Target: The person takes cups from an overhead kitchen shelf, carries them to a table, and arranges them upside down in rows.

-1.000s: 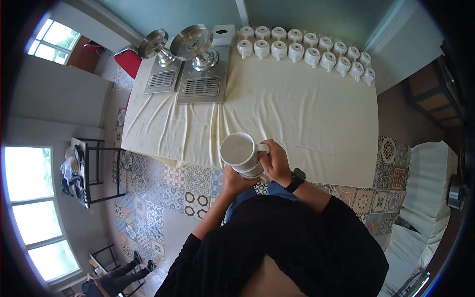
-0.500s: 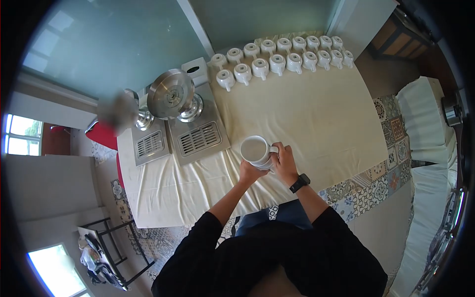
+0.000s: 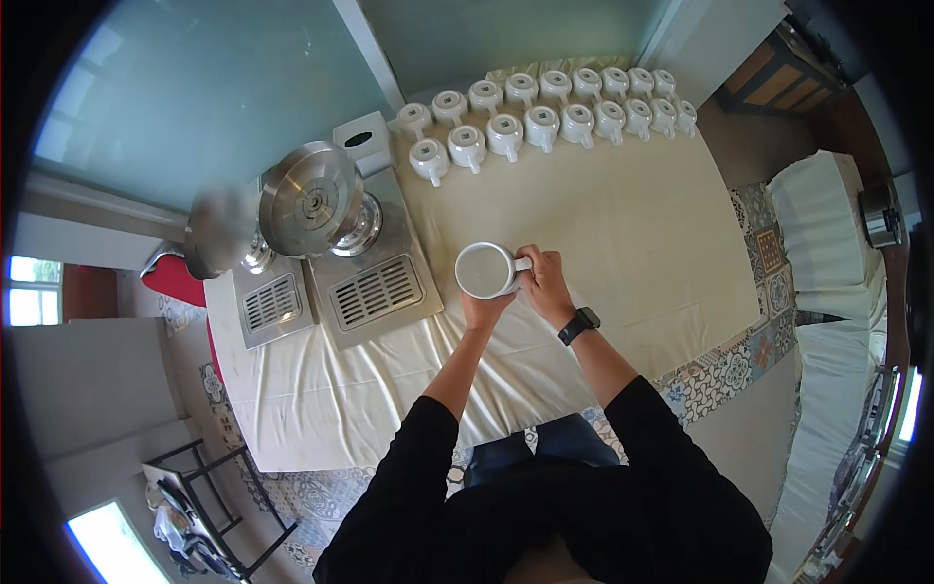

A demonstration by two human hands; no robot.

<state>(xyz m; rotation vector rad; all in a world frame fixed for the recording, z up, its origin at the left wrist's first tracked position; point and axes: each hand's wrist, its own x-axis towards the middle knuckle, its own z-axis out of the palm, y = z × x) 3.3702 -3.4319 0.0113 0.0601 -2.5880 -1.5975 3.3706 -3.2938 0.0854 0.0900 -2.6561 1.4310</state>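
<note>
A white mug (image 3: 484, 271) is held over the near middle of the table with its mouth facing up and its inside showing. My left hand (image 3: 486, 309) supports it from below and from the near side, its fingers partly hidden beneath it. At the handle, on the right side, my right hand (image 3: 545, 282) has its fingers closed around it. In the earlier frame a second rim showed under the mug; whether another cup sits beneath it now I cannot tell. Two rows of upturned white mugs (image 3: 542, 125) stand along the table's far side.
Left of my hands stand two steel drink dispensers (image 3: 311, 195) with slotted drip trays (image 3: 377, 292). A white tissue box (image 3: 364, 142) sits behind them. The table wears a cream cloth (image 3: 603, 234), creased at the front. A glass partition (image 3: 224, 88) borders the far side.
The mug and both hands have moved slightly left and away from my body. The mug now hides what showed under it. My view has shifted a little.
</note>
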